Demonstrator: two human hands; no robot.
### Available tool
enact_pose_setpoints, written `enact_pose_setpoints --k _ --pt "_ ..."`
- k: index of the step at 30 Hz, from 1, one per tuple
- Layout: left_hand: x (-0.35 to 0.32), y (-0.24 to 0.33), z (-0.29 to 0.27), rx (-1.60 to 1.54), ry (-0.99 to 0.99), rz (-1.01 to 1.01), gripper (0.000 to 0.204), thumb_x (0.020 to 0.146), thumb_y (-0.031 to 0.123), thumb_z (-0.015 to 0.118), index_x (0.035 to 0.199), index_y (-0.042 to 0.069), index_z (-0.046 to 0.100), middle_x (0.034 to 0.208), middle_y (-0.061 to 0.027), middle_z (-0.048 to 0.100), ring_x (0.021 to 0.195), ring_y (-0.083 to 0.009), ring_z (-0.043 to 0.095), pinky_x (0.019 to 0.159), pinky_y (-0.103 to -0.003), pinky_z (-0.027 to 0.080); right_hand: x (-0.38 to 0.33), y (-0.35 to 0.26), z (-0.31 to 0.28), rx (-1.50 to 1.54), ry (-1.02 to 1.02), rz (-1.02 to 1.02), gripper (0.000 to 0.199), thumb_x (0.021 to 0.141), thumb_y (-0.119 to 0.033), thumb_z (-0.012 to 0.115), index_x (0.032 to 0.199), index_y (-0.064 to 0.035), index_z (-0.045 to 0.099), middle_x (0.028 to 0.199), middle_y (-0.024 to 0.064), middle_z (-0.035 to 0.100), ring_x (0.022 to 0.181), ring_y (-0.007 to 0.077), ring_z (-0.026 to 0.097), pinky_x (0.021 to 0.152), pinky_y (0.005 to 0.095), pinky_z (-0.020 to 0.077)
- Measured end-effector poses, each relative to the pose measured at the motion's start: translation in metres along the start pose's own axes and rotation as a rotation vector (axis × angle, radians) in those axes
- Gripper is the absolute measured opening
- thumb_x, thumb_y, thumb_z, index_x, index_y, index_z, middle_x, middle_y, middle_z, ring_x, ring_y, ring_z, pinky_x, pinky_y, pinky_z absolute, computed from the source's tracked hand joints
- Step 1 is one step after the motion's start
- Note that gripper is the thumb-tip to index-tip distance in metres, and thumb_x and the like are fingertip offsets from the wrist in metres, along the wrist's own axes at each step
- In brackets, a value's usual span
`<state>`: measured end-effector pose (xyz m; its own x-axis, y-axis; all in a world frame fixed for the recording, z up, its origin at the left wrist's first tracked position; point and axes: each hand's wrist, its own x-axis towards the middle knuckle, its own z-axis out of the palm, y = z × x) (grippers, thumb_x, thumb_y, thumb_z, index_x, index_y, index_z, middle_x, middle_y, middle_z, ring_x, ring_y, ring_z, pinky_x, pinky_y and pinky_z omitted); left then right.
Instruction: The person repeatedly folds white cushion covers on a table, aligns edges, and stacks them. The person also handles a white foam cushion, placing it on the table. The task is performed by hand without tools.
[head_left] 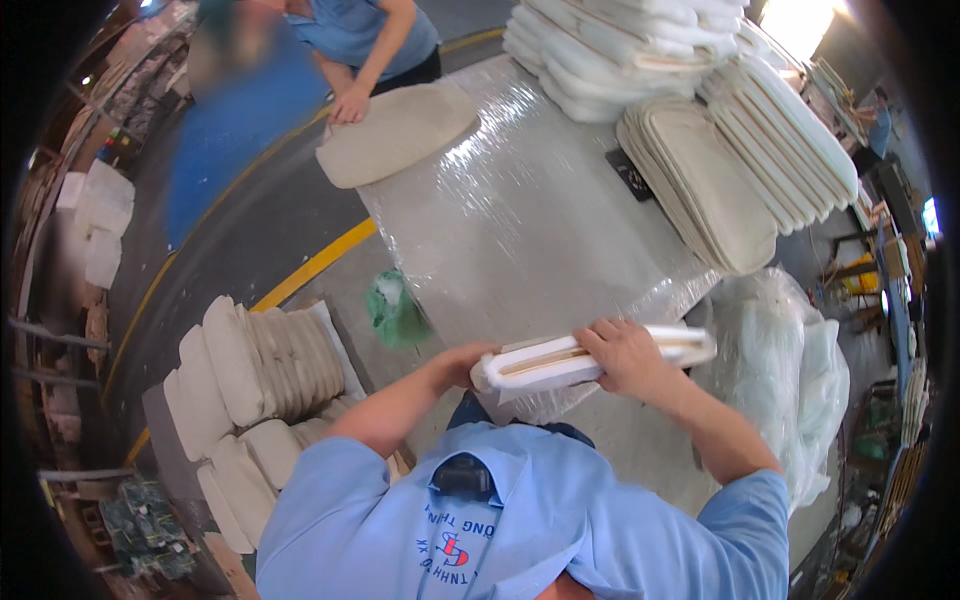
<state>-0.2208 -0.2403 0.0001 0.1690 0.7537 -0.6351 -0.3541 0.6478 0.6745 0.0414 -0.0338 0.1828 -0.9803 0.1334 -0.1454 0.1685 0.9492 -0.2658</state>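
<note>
Upright on edge in front of my chest is a padded panel (540, 368), with white foam around a thin wood-coloured core and rounded ends. My left hand (468, 365) grips its left end, the fingers partly hidden behind it. Over the panel's top edge, right of its middle, my right hand (622, 355) is closed. The panel is just at the near edge of a table (530, 230) covered in clear plastic film. At the table's far left corner lies a beige padded panel (400, 135), with a co-worker's hand (350, 103) on it.
Beige panels (690, 180) lie stacked at the table's right, beside a row of white-edged panels (780, 140) and a tall white pile (630, 50). More beige cushions (270, 365) stand at my left. A green bag (395, 310) and plastic-wrapped bundles (765, 370) flank the table.
</note>
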Motion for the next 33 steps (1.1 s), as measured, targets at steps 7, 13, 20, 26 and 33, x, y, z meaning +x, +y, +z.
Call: enact_pose_setpoints --k 7,13,20,26,33 --pt "-0.023 0.135 0.011 -0.235 0.452 0.378 0.05 0.113 0.045 0.047 0.143 0.009 0.062 0.123 -0.008 0.073 0.093 -0.0246 0.072 0.079 -0.043 0.061 0.025 -0.015 -0.027 0.192 0.195 0.408 0.055 0.084 -0.03 0.083 0.123 -0.0029 0.055 0.109 0.0214 0.071 0.101 0.0435 0.071 0.084 0.0522 0.0568" --pt "0.057 0.199 0.045 -0.149 0.568 0.934 0.068 0.113 0.06 0.037 0.167 0.019 0.037 0.154 -0.0095 0.055 0.135 -0.0272 0.057 0.112 -0.044 0.047 0.081 -0.03 -0.053 0.261 0.321 0.568 0.066 0.091 -0.046 0.079 0.121 0.0053 0.051 0.117 0.0295 0.071 0.105 0.045 0.073 0.086 0.0525 0.0583" --pt "0.1 0.168 0.078 -0.498 0.201 0.638 0.072 0.115 0.061 0.028 0.155 0.006 0.052 0.147 -0.0128 0.062 0.133 -0.0243 0.06 0.112 -0.039 0.048 0.08 -0.003 -0.009 0.427 0.276 0.67 0.066 0.092 -0.052 0.076 0.124 0.0024 0.057 0.118 0.0243 0.073 0.099 0.0452 0.073 0.085 0.0509 0.0582" --pt "0.095 0.151 0.077 -0.168 0.571 0.596 0.087 0.111 0.069 0.035 0.158 -0.004 0.047 0.157 -0.0181 0.054 0.145 -0.03 0.05 0.123 -0.038 0.034 0.123 0.076 -0.025 0.611 0.478 0.711 0.048 0.106 -0.041 0.061 0.135 -0.003 0.065 0.13 0.0216 0.071 0.11 0.0392 0.071 0.095 0.0447 0.0547" --pt "0.112 0.191 0.104 -0.275 0.266 0.791 0.062 0.108 0.044 0.062 0.148 -0.003 0.059 0.146 -0.015 0.064 0.13 -0.024 0.062 0.112 -0.035 0.045 0.18 0.157 -0.02 1.424 0.603 0.627 0.041 0.113 -0.031 0.053 0.14 -0.0022 0.064 0.127 0.0078 0.07 0.113 0.0234 0.065 0.102 0.0398 0.0501"
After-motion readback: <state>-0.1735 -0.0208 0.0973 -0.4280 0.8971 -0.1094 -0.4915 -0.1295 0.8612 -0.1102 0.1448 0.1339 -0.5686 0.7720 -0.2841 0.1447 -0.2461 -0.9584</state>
